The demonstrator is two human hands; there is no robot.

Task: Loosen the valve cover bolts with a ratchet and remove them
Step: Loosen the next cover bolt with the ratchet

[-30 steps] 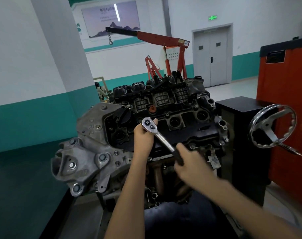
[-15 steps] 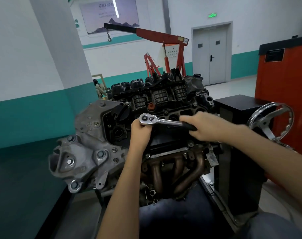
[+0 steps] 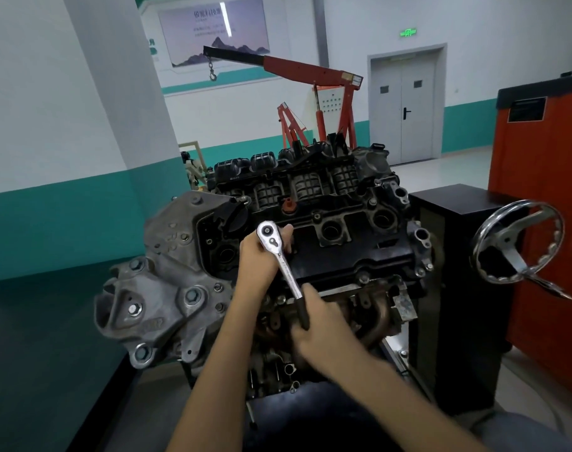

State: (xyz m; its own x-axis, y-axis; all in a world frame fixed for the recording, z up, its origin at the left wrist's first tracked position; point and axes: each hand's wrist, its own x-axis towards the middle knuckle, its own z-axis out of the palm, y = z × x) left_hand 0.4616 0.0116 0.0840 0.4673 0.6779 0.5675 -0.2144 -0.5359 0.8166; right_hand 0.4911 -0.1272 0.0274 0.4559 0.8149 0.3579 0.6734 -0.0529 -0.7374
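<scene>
Both hands are on the ratchet (image 3: 286, 272): the left hand (image 3: 261, 256) is curled round its head, steadying it on the valve cover, and the right hand (image 3: 323, 324) grips the black handle end, low and toward the person. The engine (image 3: 167, 275) sits tilted so that its top faces the camera, with a handwheel (image 3: 519, 243) off to its right. The valve cover (image 3: 353, 256), black, spans the engine's top, and the ratchet lies over its near left part, head on the cover, handle slanting down past the front edge above the manifold (image 3: 376, 324). The bolt under the head is hidden by the left hand. Another bolt (image 3: 363, 278) sits on the cover's front edge, right of the handle, seemingly not yet removed. The step in hand looks like loosening the near-left bolt, mid-stroke. The next move likely calls for the left hand to hold the socket square while the right swings the handle for a fresh bite, until the bolt can be lifted out.
</scene>
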